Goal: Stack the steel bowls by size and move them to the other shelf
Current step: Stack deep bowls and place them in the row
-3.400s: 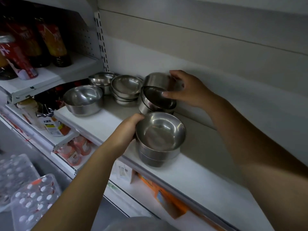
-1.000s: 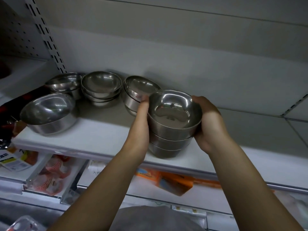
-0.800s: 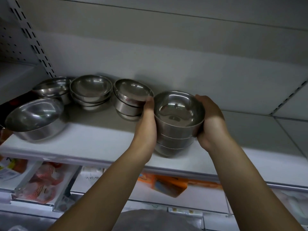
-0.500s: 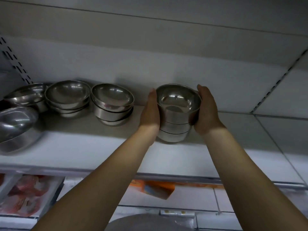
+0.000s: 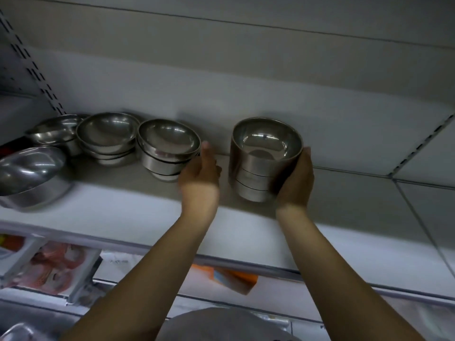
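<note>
A stack of three nested steel bowls (image 5: 261, 163) stands on the white shelf (image 5: 123, 210), right of centre. My right hand (image 5: 296, 178) cups its right side. My left hand (image 5: 200, 178) is off the stack, fingers apart, in the gap between it and another steel bowl stack (image 5: 167, 148) to the left. Its fingertips are close to that stack's rim; I cannot tell if they touch it. Further left sit a shallower stack of bowls (image 5: 107, 134), a rear stack (image 5: 56, 134) and one large steel bowl (image 5: 29, 173) at the shelf's left front.
A slotted shelf upright (image 5: 32, 67) rises at the left, another slotted rail (image 5: 418, 146) at the right where the adjoining shelf section begins. Packaged goods (image 5: 51, 267) and an orange packet (image 5: 234, 279) lie on the lower shelf.
Both hands slid the three-bowl stack rightward along the shelf. My left hand has let go of it and moved left toward the neighbouring stack; my right hand stays on it.
</note>
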